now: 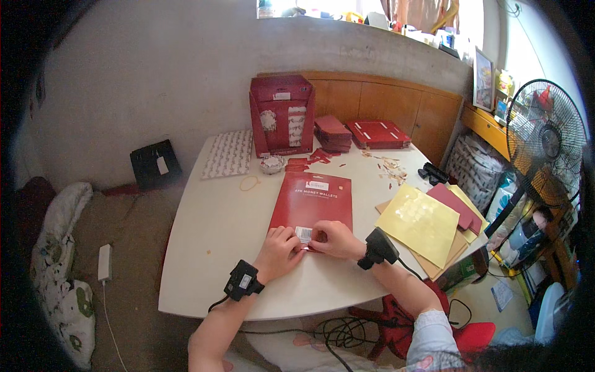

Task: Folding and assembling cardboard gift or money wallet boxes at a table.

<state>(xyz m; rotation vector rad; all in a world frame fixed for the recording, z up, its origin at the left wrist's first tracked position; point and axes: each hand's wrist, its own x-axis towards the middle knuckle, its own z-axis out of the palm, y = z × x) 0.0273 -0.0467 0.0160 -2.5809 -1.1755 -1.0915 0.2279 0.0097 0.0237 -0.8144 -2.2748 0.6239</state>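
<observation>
A flat red card packet (311, 204) with a hang hole at its top lies on the white table in front of me. A white barcode label (304, 234) is near its lower edge, partly covered by my fingers. My left hand (280, 252) is closed at the packet's lower left edge, fingers curled over it. From the other side, my right hand (334, 240) pinches the lower edge beside the label. A small white bit shows between the fingertips; what it is, I cannot tell. Both wrists wear black strapped devices.
Behind the packet stand a red display box (282, 118), a patterned sheet (227, 155), a small bowl (272, 164) and stacked red cards (333, 134). Paper scraps (390, 167) lie at the far right. Yellow sheets (421, 220) overhang the right edge, near a fan (548, 133).
</observation>
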